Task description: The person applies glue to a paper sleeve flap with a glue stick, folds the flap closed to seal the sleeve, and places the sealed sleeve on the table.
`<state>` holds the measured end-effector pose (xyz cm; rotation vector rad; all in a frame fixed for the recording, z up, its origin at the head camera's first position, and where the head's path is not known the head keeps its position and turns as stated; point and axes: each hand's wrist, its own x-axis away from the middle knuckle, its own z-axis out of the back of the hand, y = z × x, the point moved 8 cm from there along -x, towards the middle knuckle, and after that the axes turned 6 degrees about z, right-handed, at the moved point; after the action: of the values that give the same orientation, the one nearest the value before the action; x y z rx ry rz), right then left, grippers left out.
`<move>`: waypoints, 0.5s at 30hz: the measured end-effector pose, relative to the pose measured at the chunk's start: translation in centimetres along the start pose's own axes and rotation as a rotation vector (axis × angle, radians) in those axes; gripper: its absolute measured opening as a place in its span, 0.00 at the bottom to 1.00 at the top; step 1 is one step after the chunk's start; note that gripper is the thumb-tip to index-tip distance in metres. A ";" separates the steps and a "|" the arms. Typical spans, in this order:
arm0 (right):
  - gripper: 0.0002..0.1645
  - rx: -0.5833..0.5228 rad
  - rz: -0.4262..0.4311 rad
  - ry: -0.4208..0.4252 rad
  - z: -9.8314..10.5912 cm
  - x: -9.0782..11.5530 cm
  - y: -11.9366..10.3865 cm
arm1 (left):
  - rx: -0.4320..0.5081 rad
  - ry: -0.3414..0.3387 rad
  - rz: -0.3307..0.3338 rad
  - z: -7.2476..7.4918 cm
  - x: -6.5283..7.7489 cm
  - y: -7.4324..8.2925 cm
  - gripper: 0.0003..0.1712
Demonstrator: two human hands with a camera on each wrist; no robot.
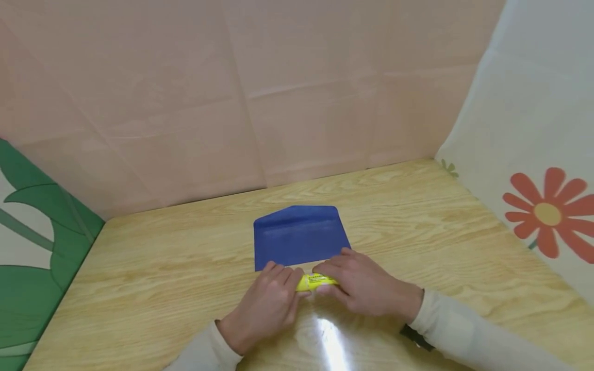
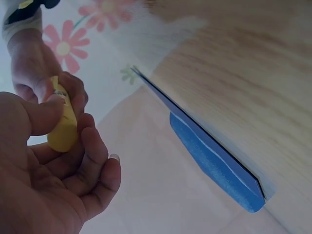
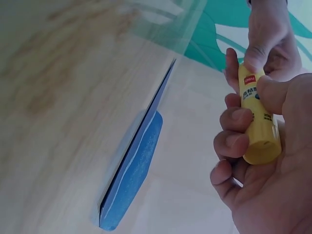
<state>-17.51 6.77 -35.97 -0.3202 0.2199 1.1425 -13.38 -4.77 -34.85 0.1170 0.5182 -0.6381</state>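
Observation:
Between both hands is a yellow glue stick (image 1: 316, 281) with printed lettering, held roughly level just in front of a blue envelope (image 1: 299, 239). My left hand (image 1: 269, 296) grips one end of it, thumb along the side in the left wrist view. The other end is in my right hand (image 1: 362, 283), whose fingers and thumb curl round the printed barrel (image 3: 253, 102) in the right wrist view. The envelope lies on the table with its flap (image 2: 214, 165) raised on the far side.
The wood-grain table (image 1: 162, 288) meets a pinkish cloth backdrop (image 1: 278, 103) at the back. A white sheet with a red flower (image 1: 547, 214) stands at the right, and a green leaf print (image 1: 28, 299) at the left. Light reflects off the table near the front.

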 end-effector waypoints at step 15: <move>0.18 0.117 0.121 0.140 0.7 -0.1 -0.6 | 0.061 -0.101 0.057 -0.6 0.0 -0.4 0.10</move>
<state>-16.95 6.74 -35.19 -0.2863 0.4328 1.2223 -13.85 -4.92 -35.30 0.1562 0.3969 -0.6012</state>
